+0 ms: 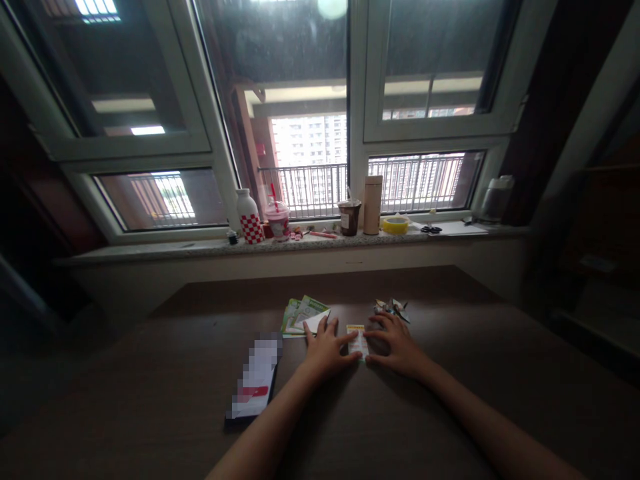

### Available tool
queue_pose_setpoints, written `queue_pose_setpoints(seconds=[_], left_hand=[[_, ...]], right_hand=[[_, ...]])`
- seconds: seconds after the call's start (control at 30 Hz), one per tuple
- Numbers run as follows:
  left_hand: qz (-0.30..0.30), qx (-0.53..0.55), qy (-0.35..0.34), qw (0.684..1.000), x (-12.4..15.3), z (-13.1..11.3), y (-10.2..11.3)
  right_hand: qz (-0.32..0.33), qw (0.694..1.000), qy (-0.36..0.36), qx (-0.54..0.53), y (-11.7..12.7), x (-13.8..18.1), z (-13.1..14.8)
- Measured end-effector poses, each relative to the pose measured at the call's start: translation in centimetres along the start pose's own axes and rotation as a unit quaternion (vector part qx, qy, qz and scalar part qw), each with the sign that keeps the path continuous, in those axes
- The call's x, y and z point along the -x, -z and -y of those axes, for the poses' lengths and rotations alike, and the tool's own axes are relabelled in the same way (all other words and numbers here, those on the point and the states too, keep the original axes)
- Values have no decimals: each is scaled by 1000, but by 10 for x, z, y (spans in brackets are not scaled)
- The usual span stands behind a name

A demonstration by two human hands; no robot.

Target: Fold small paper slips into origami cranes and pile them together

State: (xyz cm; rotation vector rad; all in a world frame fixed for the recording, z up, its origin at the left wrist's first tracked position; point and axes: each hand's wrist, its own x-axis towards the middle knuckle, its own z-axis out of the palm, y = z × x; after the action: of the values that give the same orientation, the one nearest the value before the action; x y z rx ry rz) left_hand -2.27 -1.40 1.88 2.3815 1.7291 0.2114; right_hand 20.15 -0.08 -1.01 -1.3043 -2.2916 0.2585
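Two hands are seen in the head view: the left hand (325, 350) and the right hand (397, 347) are laid flat with fingers spread, fingertips pressed on a small paper slip (357, 340). Its print cannot be read. The slip is set just right of the green leaflets (303, 313), its long axis pointed away toward the window.

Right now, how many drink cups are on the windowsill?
2: a pink cup right of the checked bottle, and a dark brown cup left of the tan tumbler. Others may be hidden behind the clutter.
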Motion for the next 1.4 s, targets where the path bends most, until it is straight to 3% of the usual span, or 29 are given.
queue_pose_setpoints(seconds=[0.2,0.5,0.93,1.23,1.4], left_hand=[[-2,2,0,1000,0,0,0],[12,-4,6,1000,1,-2,3],[17,-8,11,1000,1,-3,4],[4,-6,2,1000,0,0,0],[9,-7,3,1000,-1,0,0]], right_hand=[[-36,999,22,-11,0,0,2],[-32,998,11,-47,-2,-4,-3],[-65,990,-98,83,-10,-11,4],[-67,984,-115,119,-17,-11,6],[-68,988,-88,104,-15,-11,4]])
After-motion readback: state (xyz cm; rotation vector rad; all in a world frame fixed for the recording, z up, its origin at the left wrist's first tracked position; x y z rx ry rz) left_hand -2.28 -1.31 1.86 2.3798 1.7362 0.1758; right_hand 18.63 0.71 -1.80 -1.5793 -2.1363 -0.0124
